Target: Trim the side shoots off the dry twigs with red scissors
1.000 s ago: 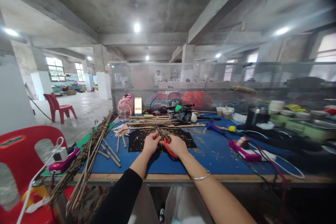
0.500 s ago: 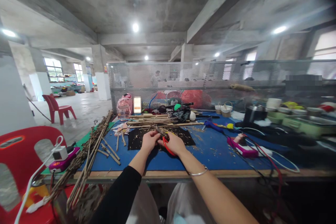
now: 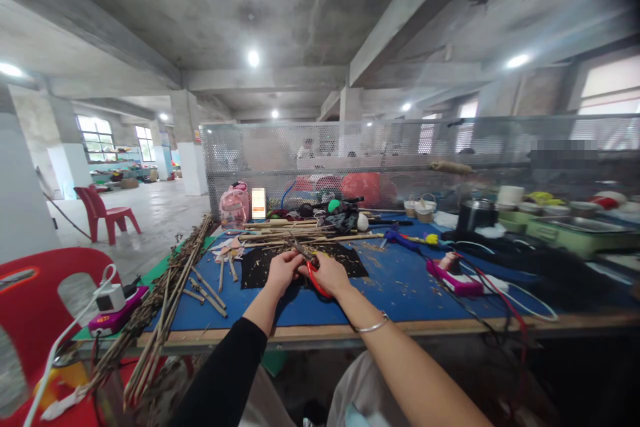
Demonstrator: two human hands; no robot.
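Note:
My right hand is wrapped round a pair of red-handled scissors, whose dark blades point up and to the left. Close against it, my left hand is closed with its fingertips pinched beside the blades. Whatever lies between those fingertips is too small to make out. Both hands are over a black cloth strewn with pale chips and shavings. Left of the cloth lie several short cut sticks on the blue table top.
A bundle of long dried stalks overhangs the table's left front edge. Behind the cloth are more sticks, a phone and a pink backpack. Purple power strips with trailing cables lie right and left.
The view has shifted slightly, so the whole scene sits a little further left. Both hands keep nearly the same pose at the scissors.

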